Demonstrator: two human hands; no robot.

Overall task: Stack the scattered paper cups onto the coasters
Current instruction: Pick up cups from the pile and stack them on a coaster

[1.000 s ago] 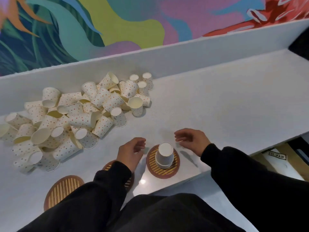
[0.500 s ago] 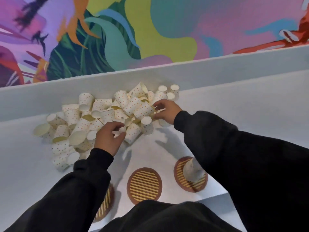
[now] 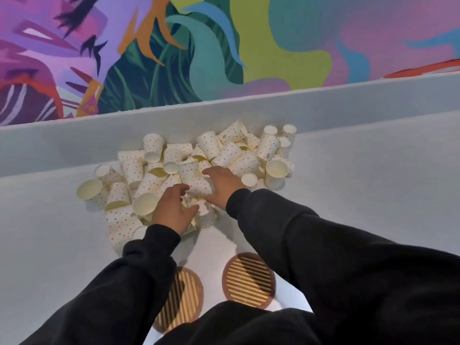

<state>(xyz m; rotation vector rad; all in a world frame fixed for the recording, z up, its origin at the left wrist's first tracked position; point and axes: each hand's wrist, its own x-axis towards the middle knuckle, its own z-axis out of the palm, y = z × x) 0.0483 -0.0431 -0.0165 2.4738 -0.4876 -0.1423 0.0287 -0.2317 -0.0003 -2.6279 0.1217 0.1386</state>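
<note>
The right hand (image 3: 224,183) closes its grip round a dotted cup (image 3: 193,179) on the pile of cups (image 3: 249,155). The left hand (image 3: 171,210) curls among them; I cannot tell whether its grip holds one. Two striped coasters (image 3: 249,280) lie nearer on the pale surface (image 3: 361,183), below a painted wall (image 3: 298,33).

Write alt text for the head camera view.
A person's left hand and right hand, in black sleeves, reach into a pile of dotted paper cups on a pale counter. Two striped round coasters lie nearer the person.
</note>
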